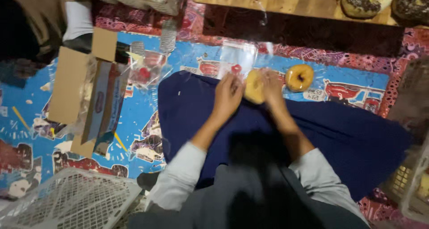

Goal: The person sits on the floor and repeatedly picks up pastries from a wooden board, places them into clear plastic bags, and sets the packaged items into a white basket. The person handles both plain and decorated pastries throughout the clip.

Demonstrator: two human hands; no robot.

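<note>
1. Together, the left hand (228, 94) and right hand (271, 87) hold a yellow doughnut (253, 86), fingers clamped on it, above the blue cloth (192, 104).
2. Another glazed doughnut (299, 77) lies just beside, on the patterned mat (27, 99).

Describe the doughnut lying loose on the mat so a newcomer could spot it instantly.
Start at the blue patterned mat, then find the dark blue cloth over the person's lap. Just past its far edge, beside the right hand, lies the loose doughnut: plain golden, unlike the chocolate-topped doughnuts on the wooden board, and untouched, unlike the held doughnut.

Dim, uneven light, motion blur throughout, deep shadow below centre
</note>
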